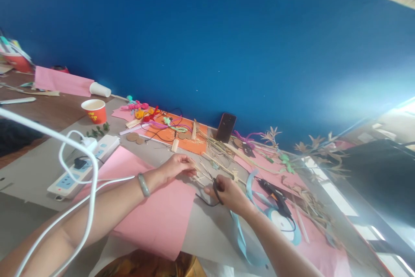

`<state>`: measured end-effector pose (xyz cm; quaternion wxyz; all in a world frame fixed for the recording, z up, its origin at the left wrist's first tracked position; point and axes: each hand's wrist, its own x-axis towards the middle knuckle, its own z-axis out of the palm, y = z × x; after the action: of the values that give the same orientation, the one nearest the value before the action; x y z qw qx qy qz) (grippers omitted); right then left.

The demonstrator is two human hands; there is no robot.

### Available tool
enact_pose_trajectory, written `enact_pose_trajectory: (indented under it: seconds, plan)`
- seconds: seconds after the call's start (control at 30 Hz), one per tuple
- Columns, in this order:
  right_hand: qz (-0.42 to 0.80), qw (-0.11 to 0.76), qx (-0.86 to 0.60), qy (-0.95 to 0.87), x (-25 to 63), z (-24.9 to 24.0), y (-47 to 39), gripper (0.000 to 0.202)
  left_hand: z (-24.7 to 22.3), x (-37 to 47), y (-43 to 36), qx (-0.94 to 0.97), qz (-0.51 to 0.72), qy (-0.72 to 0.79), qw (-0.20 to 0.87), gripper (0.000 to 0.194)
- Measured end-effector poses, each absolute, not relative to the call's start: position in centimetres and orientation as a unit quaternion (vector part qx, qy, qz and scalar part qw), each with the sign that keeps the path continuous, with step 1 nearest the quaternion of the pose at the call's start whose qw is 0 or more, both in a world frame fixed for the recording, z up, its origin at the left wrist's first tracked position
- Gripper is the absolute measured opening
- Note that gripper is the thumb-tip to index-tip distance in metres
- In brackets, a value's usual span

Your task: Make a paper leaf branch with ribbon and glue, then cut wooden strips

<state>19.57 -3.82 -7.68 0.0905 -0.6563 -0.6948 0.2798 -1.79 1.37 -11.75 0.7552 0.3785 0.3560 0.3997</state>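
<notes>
My left hand, with a bangle on its wrist, is closed in a pinch over the sheet of pink paper. Its fingertips hold a thin tan strip, like dried husk or straw; its exact kind is too small to tell. Just to the right, my right hand grips a pair of scissors by the black handles. The blades point up and away, close to the strip. Whether they touch it I cannot tell.
A white power strip with a cable lies left, near a red paper cup. Behind are orange paper, pipe cleaners and a leaning phone. To the right are a glue gun, blue ribbon and dried stalks.
</notes>
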Motion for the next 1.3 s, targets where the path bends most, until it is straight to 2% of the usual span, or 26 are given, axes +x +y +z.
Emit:
enact_pose_trajectory:
  seconds: [0.23,0.6,1.3]
  plan:
    - [0.265,0.050,-0.648,-0.712,19.6,-6.9,-4.6,0.042,-11.2,-2.0,1.1,0.384,0.425,0.346,0.743,0.024]
    - [0.267,0.055,-0.646,-0.713,18.6,-6.8,-4.2,0.040,-11.7,-1.8,1.4,0.390,0.419,0.347,0.743,0.033]
    - [0.278,0.047,-0.646,-0.709,19.2,-6.8,-4.2,0.041,-11.1,-1.8,1.2,0.399,0.397,0.352,0.748,0.033]
